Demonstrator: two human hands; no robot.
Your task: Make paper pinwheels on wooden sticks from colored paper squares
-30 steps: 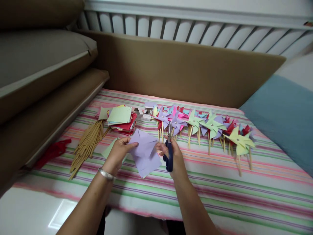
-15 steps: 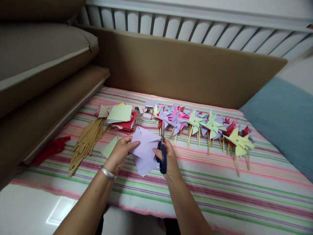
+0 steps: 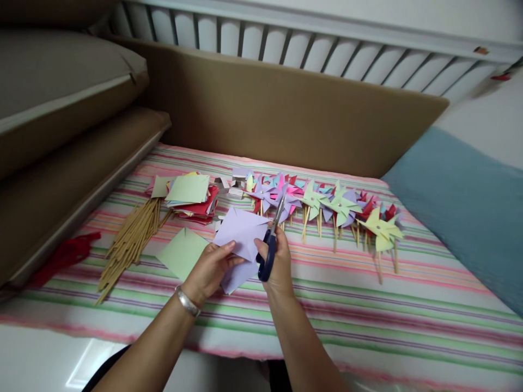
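Purple paper (image 3: 240, 230) is up over the striped cloth (image 3: 368, 305), pinched by the thumb and fingers of the left hand (image 3: 209, 270). Close by, the right hand (image 3: 279, 265) has its fingers curled around blue scissors (image 3: 268, 256).

We're rocking a shiny silver bangle (image 3: 187, 301) on the left wrist (image 3: 196, 289); left hand (image 3: 210, 267), right hand (image 3: 280, 262) and forearms (image 3: 153, 342) are all bare, and black clothing (image 3: 279, 377) peeks in at the bottom.
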